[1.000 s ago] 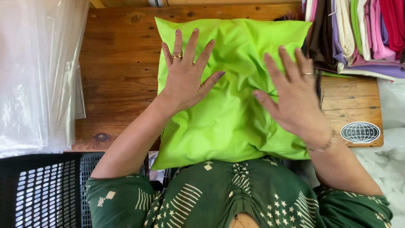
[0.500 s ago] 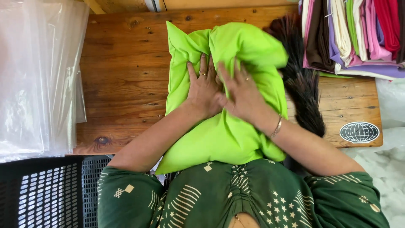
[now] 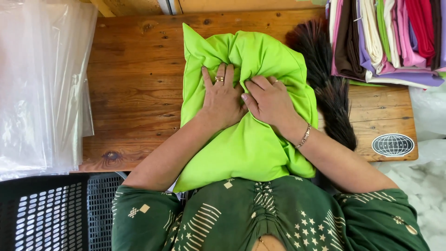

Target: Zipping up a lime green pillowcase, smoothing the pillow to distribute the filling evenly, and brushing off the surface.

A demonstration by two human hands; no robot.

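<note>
A bright lime-green cushion [image 3: 246, 144] lies on a wooden table [image 3: 134, 93], its near edge against my body. My left hand [image 3: 222, 95] presses flat into the middle of the cushion, fingers spread, a ring on one finger. My right hand [image 3: 269, 100] sits right beside it, fingers curled and digging into the fabric, which bunches into folds between the two hands. The cushion is squeezed inward at its centre and puffs out around my hands. A bracelet circles my right wrist.
A dark broom head [image 3: 330, 88] lies on the table right of the cushion. Folded cloths in several colours [image 3: 390, 37] are stacked at the top right. Clear plastic sheets [image 3: 37, 83] lie at the left. A black mesh chair [image 3: 51, 214] stands at the lower left.
My hands moved from the cushion's two sides, spread flat, to its middle and pressed in together. The cushion has narrowed and bunched, and the broom head beside it has come into view.
</note>
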